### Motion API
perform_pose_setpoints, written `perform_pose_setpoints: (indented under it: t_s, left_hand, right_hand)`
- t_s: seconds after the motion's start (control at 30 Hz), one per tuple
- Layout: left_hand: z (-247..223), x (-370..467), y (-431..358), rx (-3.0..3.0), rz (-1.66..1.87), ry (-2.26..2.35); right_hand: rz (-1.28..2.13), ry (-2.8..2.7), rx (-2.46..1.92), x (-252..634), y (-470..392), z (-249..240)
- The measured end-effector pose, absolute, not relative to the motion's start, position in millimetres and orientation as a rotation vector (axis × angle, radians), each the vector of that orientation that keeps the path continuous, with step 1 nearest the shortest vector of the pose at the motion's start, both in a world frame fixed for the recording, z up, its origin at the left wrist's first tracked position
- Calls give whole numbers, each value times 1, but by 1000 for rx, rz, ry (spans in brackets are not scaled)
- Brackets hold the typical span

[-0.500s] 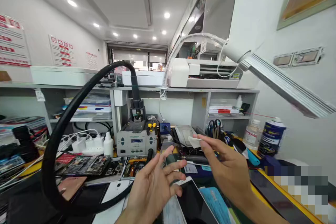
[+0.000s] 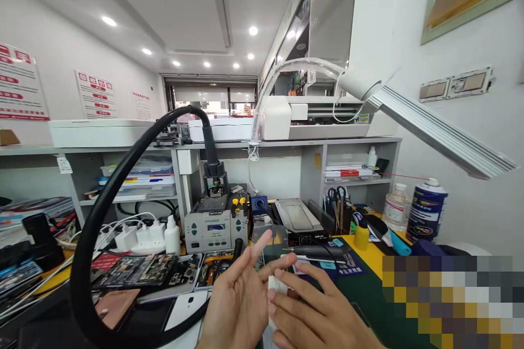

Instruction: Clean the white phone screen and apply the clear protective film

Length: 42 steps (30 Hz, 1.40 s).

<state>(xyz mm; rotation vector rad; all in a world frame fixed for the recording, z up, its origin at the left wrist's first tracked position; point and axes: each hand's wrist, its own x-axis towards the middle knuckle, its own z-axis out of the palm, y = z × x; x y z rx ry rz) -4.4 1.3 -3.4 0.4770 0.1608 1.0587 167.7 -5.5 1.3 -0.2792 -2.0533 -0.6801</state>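
My left hand [image 2: 241, 297] is raised, palm turned inward, its fingers stretched out and apart. Close against it, my right hand [image 2: 315, 305] curls its fingers over a small white piece [image 2: 277, 283] that looks like a folded wipe or pad; most of it is hidden behind the fingers. The two hands meet at the fingertips above the workbench. Under and behind my right hand a green mat [image 2: 376, 297] shows. Just past the fingertips lies a dark screwdriver-like tool [image 2: 313, 253].
A black hose [image 2: 88, 234] arcs from the grey rework station [image 2: 215, 232] across the left side. Circuit boards [image 2: 139, 270], a white phone [image 2: 186, 308] and a white bottle [image 2: 172, 237] lie left. A spray can [image 2: 426, 210] and a yellow bottle [image 2: 361, 235] stand right. A lamp [image 2: 442, 131] hangs above.
My right hand has moved left and down with the white piece, from a raised pinch to beside my left hand. The tablet and blue packet no longer show. The view has shifted slightly.
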Motion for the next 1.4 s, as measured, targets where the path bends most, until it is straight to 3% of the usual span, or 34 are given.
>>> perform_pose_setpoints:
  t_s: [0.2, 0.47, 0.63, 0.83, 1.4]
  left_hand:
    - [-14, -1, 6, 583, 1017, 116]
    - [-14, 1, -1, 676, 1055, 142]
    - [-13, 4, -5, 742, 1042, 74]
    - [-20, 3, -4, 775, 1005, 7]
    - [-18, 6, -3, 938, 982, 35]
  right_hand:
    - [-566, -2048, -375, 180, -10, 17]
    - [-357, -1900, -719, 187, -4, -4]
    - [352, -1873, -1088, 192, -6, -4]
    - [1046, -1676, -1134, 186, -10, 15]
    - [931, -1684, -941, 178, 2, 40]
